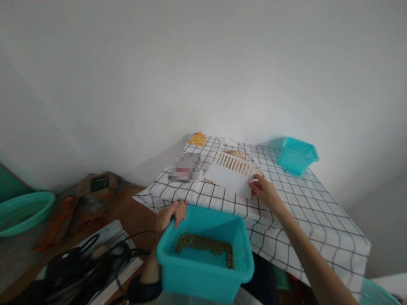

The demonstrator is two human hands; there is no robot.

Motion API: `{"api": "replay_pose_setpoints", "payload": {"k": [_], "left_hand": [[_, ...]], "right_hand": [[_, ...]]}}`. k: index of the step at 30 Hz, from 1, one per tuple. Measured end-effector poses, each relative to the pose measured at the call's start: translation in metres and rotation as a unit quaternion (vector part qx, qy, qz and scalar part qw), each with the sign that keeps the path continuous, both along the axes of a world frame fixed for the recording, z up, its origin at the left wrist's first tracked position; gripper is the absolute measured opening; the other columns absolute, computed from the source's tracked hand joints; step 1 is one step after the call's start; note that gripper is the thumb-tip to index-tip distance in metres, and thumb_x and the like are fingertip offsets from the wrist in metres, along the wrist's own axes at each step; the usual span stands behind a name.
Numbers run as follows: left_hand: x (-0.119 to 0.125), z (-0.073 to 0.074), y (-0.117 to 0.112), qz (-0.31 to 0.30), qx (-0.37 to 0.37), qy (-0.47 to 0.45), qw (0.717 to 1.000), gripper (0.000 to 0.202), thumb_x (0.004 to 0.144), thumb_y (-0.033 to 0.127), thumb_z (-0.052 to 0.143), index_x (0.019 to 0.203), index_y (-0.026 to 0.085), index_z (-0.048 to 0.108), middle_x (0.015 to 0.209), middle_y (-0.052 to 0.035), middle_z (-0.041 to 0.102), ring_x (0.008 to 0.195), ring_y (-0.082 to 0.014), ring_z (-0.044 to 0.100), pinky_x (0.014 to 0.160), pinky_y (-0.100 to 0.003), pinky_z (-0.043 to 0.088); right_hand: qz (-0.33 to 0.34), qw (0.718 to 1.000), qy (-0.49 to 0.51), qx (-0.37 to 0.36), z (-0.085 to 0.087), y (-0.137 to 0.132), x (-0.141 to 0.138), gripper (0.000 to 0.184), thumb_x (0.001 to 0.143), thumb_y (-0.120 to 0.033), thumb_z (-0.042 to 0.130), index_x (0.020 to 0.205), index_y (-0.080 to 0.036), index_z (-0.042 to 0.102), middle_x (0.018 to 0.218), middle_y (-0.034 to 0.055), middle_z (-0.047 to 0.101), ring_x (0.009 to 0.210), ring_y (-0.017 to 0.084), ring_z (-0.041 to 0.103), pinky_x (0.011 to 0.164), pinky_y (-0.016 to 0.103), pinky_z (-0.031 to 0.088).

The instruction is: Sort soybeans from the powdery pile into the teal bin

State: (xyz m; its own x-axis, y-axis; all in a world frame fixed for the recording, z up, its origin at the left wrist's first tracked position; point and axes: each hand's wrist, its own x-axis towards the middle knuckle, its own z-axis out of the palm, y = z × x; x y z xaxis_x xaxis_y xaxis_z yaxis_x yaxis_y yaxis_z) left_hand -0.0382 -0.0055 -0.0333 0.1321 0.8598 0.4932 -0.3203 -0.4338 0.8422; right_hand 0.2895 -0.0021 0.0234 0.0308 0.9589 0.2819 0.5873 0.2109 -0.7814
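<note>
My left hand (170,215) grips the far left rim of a teal plastic tub (203,264) held in front of me; a layer of small green beans (206,246) lies on its bottom. My right hand (265,190) reaches over the table and pinches the near right corner of a white slotted plastic tray (230,173), which lies tilted on the checked tablecloth (295,207). Pale yellowish bits show behind the tray's slots.
A second teal tub (296,156) stands at the table's far right. An orange scrap (197,139) lies at the far edge and a blurred patch (185,167) to the tray's left. A teal basin (22,212), cables and clutter (82,258) lie at left.
</note>
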Motion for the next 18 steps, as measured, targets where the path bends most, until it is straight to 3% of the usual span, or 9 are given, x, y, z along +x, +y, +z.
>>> {"api": "replay_pose_setpoints", "payload": {"k": [6,13,18], "left_hand": [[-0.001,-0.004,0.003,-0.006,0.0,-0.007,1.0,0.065,0.096,0.043,0.045,0.035,0.023,0.04,0.036,-0.0023,0.042,0.049,-0.0187,0.046,0.072,-0.041,0.039],[-0.002,-0.006,0.003,0.004,0.005,-0.021,1.0,0.063,0.097,0.036,0.042,0.036,0.023,0.039,0.035,-0.0026,0.04,0.047,-0.0187,0.044,0.071,-0.042,0.038],[-0.003,0.0,0.0,-0.015,0.031,-0.019,0.999,0.063,0.096,0.037,0.044,0.035,0.024,0.037,0.032,-0.0019,0.037,0.042,-0.0177,0.041,0.067,-0.042,0.039]], "right_hand": [[0.037,0.999,0.004,0.001,0.009,0.002,-0.006,0.011,0.087,-0.03,0.052,0.096,-0.025,0.052,0.063,-0.0027,0.064,0.055,0.016,0.059,0.058,0.029,0.048],[0.134,0.986,0.09,-0.048,0.017,-0.021,0.007,0.022,0.084,-0.039,0.061,0.101,-0.024,0.061,0.079,0.0024,0.068,0.072,0.019,0.064,0.061,0.03,0.052],[0.055,0.983,0.173,-0.009,0.026,-0.027,0.034,0.027,0.081,-0.04,0.067,0.101,-0.023,0.061,0.084,0.003,0.068,0.069,0.017,0.06,0.06,0.028,0.051]]}}
